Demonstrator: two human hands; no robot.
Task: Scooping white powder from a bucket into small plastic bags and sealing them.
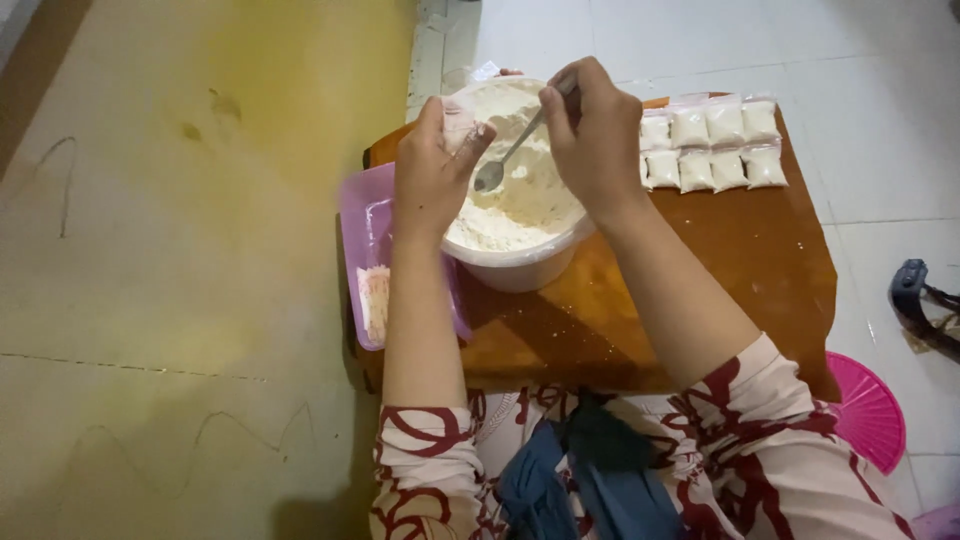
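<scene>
A white tub (pixel 520 262) full of pale flour (pixel 520 195) stands on a low brown wooden table (pixel 700 260). My right hand (pixel 595 135) grips a metal spoon (pixel 500 165) whose bowl hangs over the flour. My left hand (pixel 430 175) holds a small clear plastic bag (pixel 458 120) over the tub's left rim, next to the spoon's bowl. Two rows of small filled bags of flour (pixel 715 145) lie on the table to the right of the tub.
A purple plastic lid or tray (pixel 365 215) with some flour on it lies at the table's left edge. A pink plastic fan (pixel 868 412) and a dark strap (pixel 915 295) lie on the white tiled floor at right. Yellowish floor spreads to the left.
</scene>
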